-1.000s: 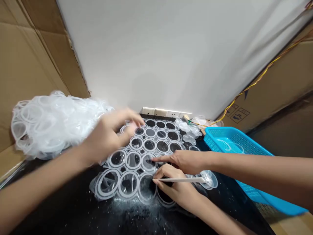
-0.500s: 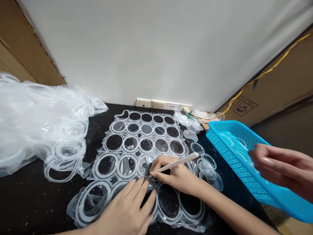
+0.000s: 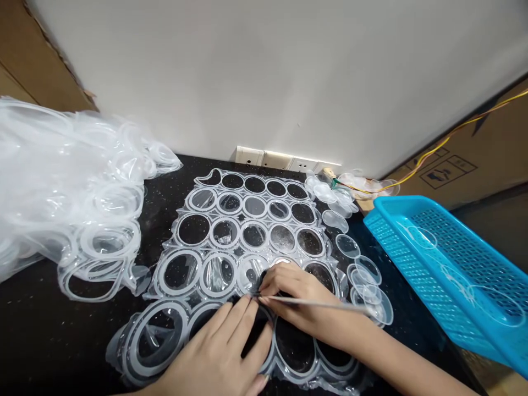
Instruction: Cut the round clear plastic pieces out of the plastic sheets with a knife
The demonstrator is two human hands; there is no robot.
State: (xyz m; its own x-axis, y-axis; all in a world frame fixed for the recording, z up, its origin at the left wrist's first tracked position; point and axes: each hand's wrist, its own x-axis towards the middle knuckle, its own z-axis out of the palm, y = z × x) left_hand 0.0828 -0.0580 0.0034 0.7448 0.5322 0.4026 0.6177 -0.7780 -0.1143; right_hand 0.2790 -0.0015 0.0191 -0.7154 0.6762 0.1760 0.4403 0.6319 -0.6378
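A clear plastic sheet (image 3: 247, 231) moulded with rows of round rings lies flat on the black countertop (image 3: 41, 330). My left hand (image 3: 223, 357) rests flat on the sheet's near edge, fingers stretched out and pressing it down. My right hand (image 3: 297, 297) is pinched round a thin white stick-like tool (image 3: 325, 303), its tip touching the sheet at a ring in the third row. Several rings are cut out and show the dark counter through them; others hold clear film.
A big heap of clear plastic sheets (image 3: 61, 187) fills the left side. Loose clear round discs (image 3: 363, 275) lie right of the sheet and near the wall sockets (image 3: 284, 162). A blue mesh basket (image 3: 454, 264) holding discs stands at the right. Cardboard boxes (image 3: 474, 148) line the wall.
Another person's hand that hovered over the blue basket has left the view. My left hand stays on the sheet. The stick in my right hand has swung lower and flatter.
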